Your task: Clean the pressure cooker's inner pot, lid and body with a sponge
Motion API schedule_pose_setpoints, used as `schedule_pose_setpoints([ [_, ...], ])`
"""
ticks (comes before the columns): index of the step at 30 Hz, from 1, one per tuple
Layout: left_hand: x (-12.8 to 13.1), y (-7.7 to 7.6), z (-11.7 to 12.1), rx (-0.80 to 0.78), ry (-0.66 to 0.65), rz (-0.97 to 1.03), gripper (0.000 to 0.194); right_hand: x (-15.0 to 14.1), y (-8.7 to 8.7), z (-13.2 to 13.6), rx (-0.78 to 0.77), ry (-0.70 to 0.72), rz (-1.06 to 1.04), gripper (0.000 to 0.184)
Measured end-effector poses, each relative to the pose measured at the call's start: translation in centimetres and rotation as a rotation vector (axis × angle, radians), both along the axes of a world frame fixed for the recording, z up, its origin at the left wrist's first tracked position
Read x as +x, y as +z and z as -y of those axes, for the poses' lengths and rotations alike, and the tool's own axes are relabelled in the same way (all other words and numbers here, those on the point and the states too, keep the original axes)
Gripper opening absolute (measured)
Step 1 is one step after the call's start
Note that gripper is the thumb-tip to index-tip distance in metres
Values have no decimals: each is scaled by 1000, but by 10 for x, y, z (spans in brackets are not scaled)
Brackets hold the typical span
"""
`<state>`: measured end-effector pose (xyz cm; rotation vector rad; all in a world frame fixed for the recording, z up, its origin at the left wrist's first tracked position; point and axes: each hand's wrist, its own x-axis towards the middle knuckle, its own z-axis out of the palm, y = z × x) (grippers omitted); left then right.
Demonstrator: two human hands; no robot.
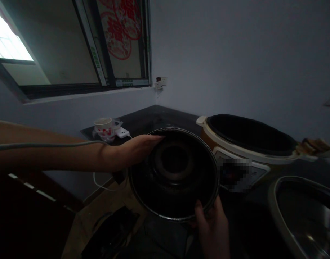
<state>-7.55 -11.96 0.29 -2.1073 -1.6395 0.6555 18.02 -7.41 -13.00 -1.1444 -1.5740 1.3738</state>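
The cooker [243,152] stands already open with a lid [311,219] in front of it, while the left hand [135,151] and the right hand [213,225] grasp a dark bowl [175,162] beside its left, not yet put down.

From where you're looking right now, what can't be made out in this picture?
In the head view:
- Underside of the round black pot: turned away from the camera.
- Left hand's fingers: mostly hidden behind the pot.
- Cooker's control panel: partly masked by pixelation.
- Cooker's inner floor: lost in darkness.
- Glass lid: cut off by the right and bottom edges.
- Dark object on the floor: too dim to identify.
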Motion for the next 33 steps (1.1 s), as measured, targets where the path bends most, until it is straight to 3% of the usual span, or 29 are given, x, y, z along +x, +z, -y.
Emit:
schedule_pose_setpoints([
  [7,0,-6,-1,66,-24,13,76,-2,-7,-4,143,16,18,66],
  [11,0,-10,-1,87,-9,21,73,-6,-15,-4,88,44,-12,70],
  [17,1,-27,1,89,-17,-108,60,-10,-27,-2,-6,-22,-47,69],
  [22,-1,-38,0,116,-24,-27,59,-7,-30,-3,-39,-23,-72,60],
  [25,-2,-36,-6,174,-53,-22,65,-8,-31,-3,-53,14,-76,54],
  [33,13,-21,-41,280,-156,-263,69,-19,-37,4,-14,-103,-126,50],
])
